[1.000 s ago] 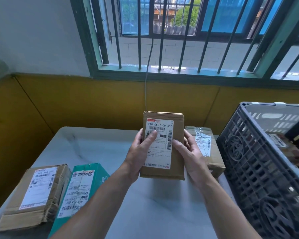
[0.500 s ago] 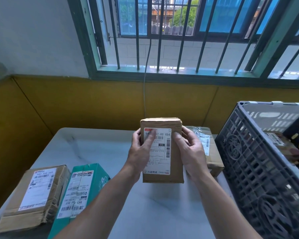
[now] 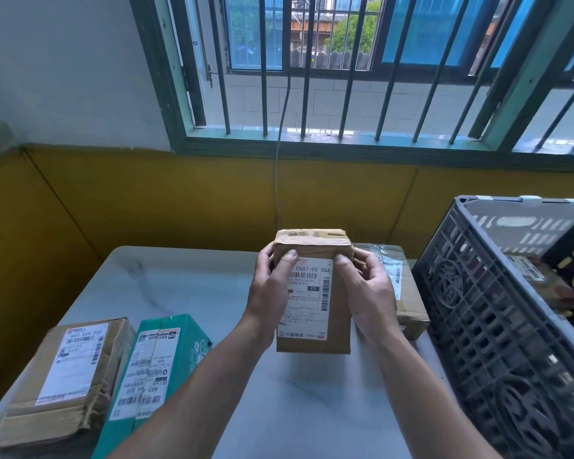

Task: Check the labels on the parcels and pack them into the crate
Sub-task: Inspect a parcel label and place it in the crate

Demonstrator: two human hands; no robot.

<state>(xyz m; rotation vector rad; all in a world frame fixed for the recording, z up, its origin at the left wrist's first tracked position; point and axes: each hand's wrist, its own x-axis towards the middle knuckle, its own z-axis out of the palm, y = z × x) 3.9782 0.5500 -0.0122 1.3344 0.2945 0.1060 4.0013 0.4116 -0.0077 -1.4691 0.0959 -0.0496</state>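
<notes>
A small brown cardboard parcel (image 3: 335, 313) with a white shipping label is held upright above the table's middle. My left hand (image 3: 270, 289) grips its left side, thumb lying on the label's top corner. My right hand (image 3: 367, 293) grips the right side, thumb on the label's upper right. The dark grey plastic crate (image 3: 478, 313) stands at the right; a labelled parcel (image 3: 527, 273) lies inside it. Another brown parcel (image 3: 406, 293) sits on the table behind my right hand, next to the crate. At the left front lie a brown parcel (image 3: 70, 376) and a green box (image 3: 159, 369), labels up.
The pale grey table (image 3: 166, 286) stands against a yellow wall under a barred window (image 3: 312, 67). A thin cable (image 3: 280, 144) hangs down the wall behind the held parcel. The crate wall rises high along the table's right side.
The held parcel has tipped its top toward me and sunk slightly. Both thumbs have slid up to the label's upper corners.
</notes>
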